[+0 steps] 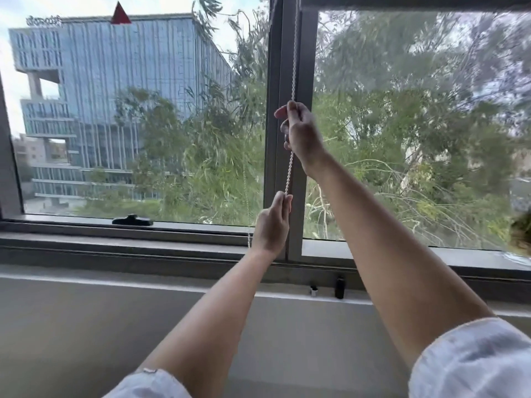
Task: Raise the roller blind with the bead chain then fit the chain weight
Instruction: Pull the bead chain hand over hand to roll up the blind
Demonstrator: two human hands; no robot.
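A white bead chain (294, 53) hangs down in front of the grey window post (307, 67). My right hand (301, 133) grips it at mid height. My left hand (273, 222) pinches the same chain lower down, just above the sill. A stretch of chain (289, 173) runs taut between the two hands. The roller blind's bottom bar (416, 7) shows at the very top right, over the right pane. On the ledge below stand a small black cylinder (340, 287) and a smaller white-and-black piece (313, 290).
A black window handle (132, 220) lies on the left pane's lower frame. The grey sill (115, 242) and a pale ledge (86, 311) run across below the window. A plant (521, 234) pokes in at the right edge.
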